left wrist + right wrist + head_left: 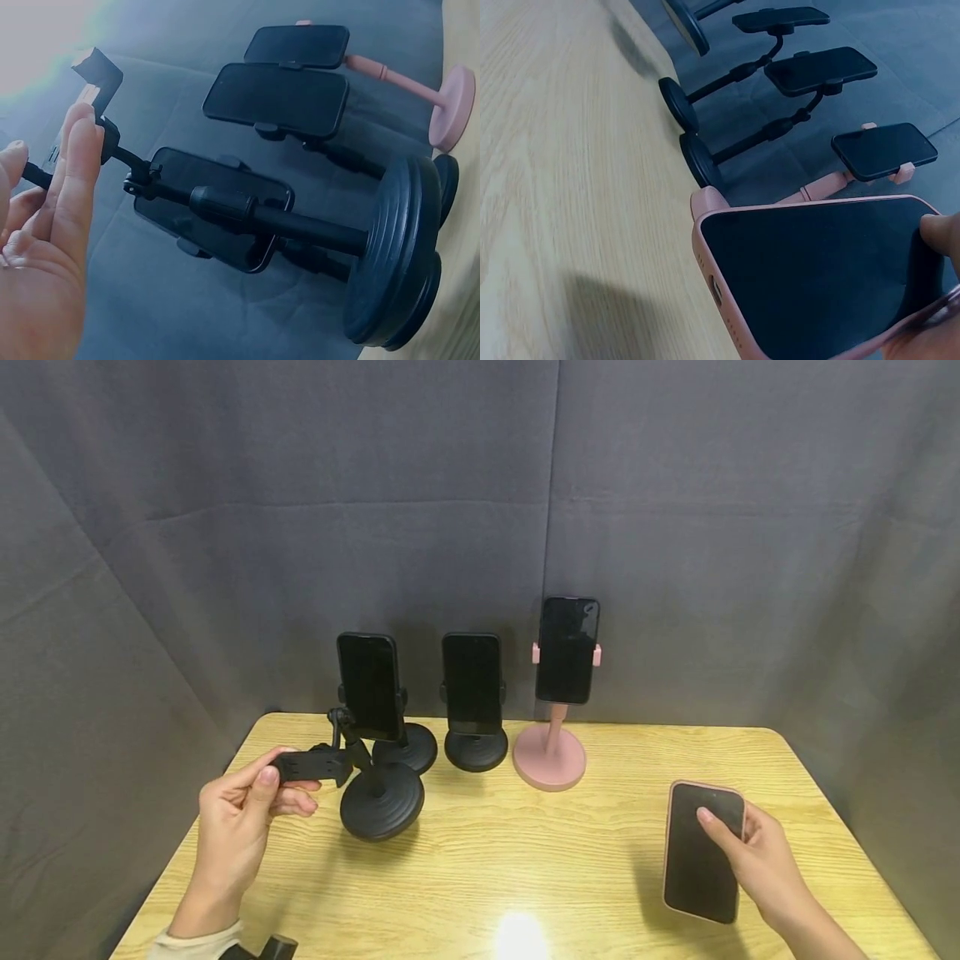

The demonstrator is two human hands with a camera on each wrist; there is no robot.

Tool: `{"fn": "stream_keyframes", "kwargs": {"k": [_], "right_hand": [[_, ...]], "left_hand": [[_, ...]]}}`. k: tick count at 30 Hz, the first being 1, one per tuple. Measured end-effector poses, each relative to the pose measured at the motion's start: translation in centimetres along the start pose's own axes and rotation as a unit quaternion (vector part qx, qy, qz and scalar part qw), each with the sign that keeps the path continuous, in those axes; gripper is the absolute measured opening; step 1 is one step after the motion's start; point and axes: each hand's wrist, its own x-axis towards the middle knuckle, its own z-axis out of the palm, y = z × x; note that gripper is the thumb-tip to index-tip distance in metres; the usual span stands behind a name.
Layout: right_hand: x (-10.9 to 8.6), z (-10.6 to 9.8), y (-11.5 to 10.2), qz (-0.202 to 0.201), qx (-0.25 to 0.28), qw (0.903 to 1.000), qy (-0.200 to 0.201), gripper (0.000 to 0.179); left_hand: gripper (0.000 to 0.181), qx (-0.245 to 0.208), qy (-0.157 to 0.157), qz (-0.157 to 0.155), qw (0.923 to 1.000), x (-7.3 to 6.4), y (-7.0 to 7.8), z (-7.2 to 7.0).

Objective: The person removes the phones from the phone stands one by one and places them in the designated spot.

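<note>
My left hand (238, 827) pinches the clamp of a black phone stand (313, 766) between thumb and fingers. No phone sits in that clamp. The stand's round ribbed base (397, 255) looks tilted and a little off the table, though contact at its edge is hard to judge. On the right, my right hand (768, 864) grips a phone in a pink case (817, 277), its thumb lying on the dark screen. That phone hangs above the tabletop and casts a shadow.
At the back of the wooden table (465, 860) stand two black stands with phones (367, 685) (472, 685) and a pink stand (550, 758) bearing a phone (567, 650). A grey curtain (712, 568) rises behind them. One black stand is close behind the held one.
</note>
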Motion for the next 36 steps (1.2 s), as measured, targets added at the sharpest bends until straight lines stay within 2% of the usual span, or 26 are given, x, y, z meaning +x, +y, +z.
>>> {"fn": "stream_keyframes", "kwargs": {"k": [18, 25, 29, 36], "right_hand": [[-0.8, -1.6, 2.3, 0.067, -0.075, 0.9936, 0.052, 0.009], [-1.0, -2.1, 2.5, 0.088, -0.084, 0.9912, 0.054, 0.010], [-1.1, -2.5, 2.6, 0.098, -0.089, 0.9899, 0.050, 0.010], [-1.4, -3.1, 2.8, 0.124, -0.063, 0.9896, 0.037, 0.007]], "left_hand": [[0.034, 0.007, 0.013, -0.007, 0.9999, 0.9, 1.0, -2.4], [0.035, 0.046, 0.021, -0.024, 0.9984, 1.0, 1.1, -3.1], [0.036, 0.025, 0.020, -0.022, 0.9993, 1.2, 1.0, -3.4], [0.035, 0.083, 0.033, -0.050, 0.9948, 1.7, 0.8, -3.8]]}}
